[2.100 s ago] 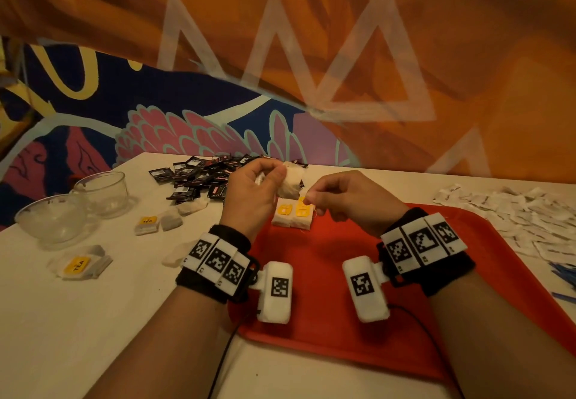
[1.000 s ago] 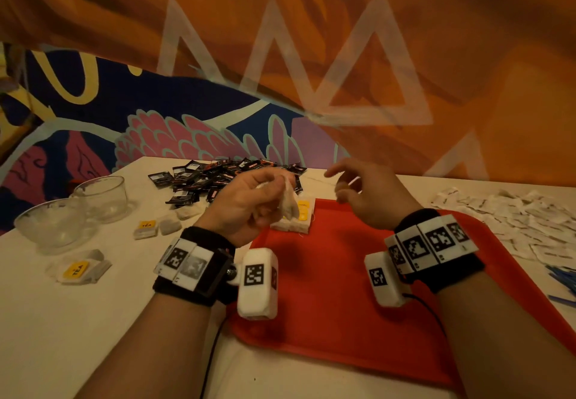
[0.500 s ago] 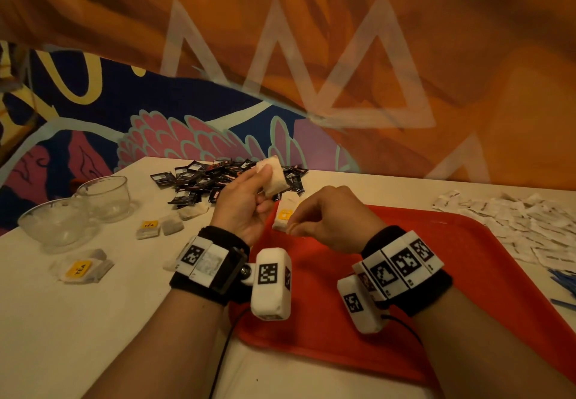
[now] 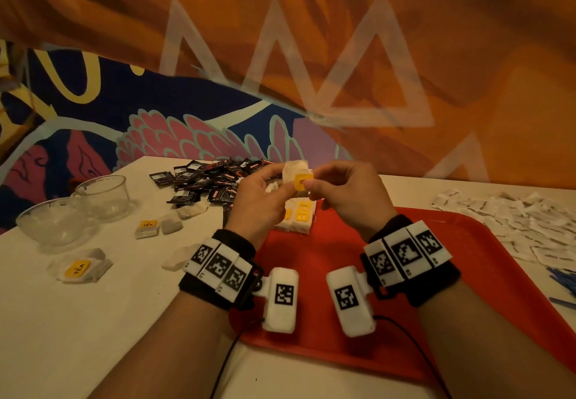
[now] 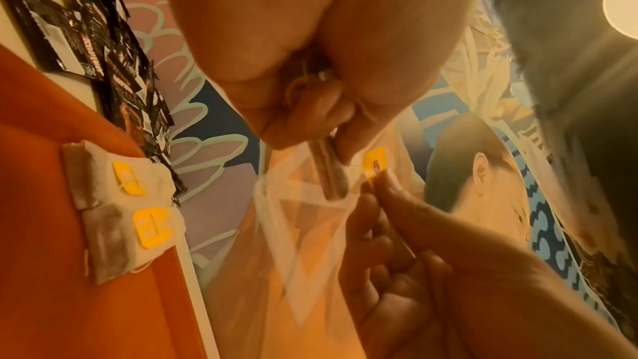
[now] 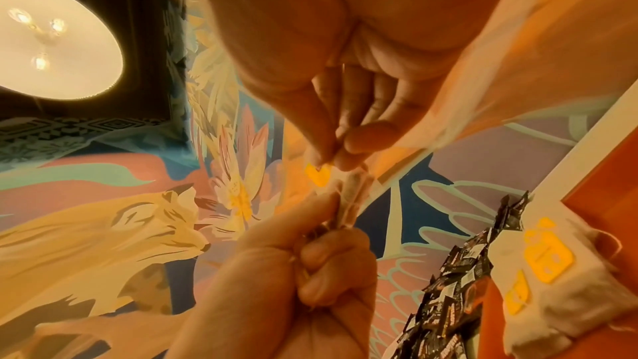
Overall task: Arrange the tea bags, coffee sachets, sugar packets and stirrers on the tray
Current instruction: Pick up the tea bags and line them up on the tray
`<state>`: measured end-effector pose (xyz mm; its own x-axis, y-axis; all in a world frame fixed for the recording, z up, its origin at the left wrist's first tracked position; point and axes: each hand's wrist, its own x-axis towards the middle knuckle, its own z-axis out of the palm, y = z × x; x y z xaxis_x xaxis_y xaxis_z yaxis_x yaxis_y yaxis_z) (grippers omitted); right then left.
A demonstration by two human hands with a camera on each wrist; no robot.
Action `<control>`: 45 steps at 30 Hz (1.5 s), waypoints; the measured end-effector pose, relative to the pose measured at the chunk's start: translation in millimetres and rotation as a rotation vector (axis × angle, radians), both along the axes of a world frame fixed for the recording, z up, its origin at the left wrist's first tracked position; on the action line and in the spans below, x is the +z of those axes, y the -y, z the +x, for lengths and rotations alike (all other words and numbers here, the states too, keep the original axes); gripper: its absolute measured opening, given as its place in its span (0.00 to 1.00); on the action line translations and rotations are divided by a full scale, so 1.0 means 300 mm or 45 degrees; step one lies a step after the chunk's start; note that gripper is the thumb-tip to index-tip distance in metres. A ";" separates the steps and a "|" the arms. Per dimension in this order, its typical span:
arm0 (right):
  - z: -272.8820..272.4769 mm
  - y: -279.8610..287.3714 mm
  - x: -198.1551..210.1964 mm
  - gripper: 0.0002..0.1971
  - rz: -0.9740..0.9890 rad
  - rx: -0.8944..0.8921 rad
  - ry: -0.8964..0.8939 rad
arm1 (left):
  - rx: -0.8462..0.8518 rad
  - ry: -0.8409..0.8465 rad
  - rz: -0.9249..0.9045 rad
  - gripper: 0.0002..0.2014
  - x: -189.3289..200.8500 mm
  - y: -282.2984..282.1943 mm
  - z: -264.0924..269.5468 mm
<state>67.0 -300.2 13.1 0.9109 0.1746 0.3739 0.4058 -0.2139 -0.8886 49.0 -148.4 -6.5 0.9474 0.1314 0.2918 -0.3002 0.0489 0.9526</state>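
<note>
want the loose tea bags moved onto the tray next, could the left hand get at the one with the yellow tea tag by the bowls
Probably not yet. The left hand is busy gripping a tea bag while the right hand pinches its yellow tag. Once freed, the way looks open: the tagged bag lies uncovered on the table near the bowls.

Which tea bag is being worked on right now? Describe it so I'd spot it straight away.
Start at the red tray on the white table. Two tea bags already lie side by side at its far left corner. The one in question, the held tea bag, is raised above them: the left hand holds its pouch while the right hand pinches its yellow tag. It alone is off the table.
</note>
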 end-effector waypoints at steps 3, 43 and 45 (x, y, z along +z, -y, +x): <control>0.015 0.001 -0.008 0.07 0.059 -0.081 -0.019 | -0.026 0.020 0.069 0.14 0.001 0.006 -0.007; 0.056 -0.077 0.004 0.08 -0.240 -0.035 -0.208 | 0.164 -0.076 0.011 0.07 0.008 -0.056 0.007; 0.071 -0.097 0.003 0.08 -0.321 -0.033 -0.292 | 0.231 -0.154 0.038 0.05 0.001 -0.075 0.017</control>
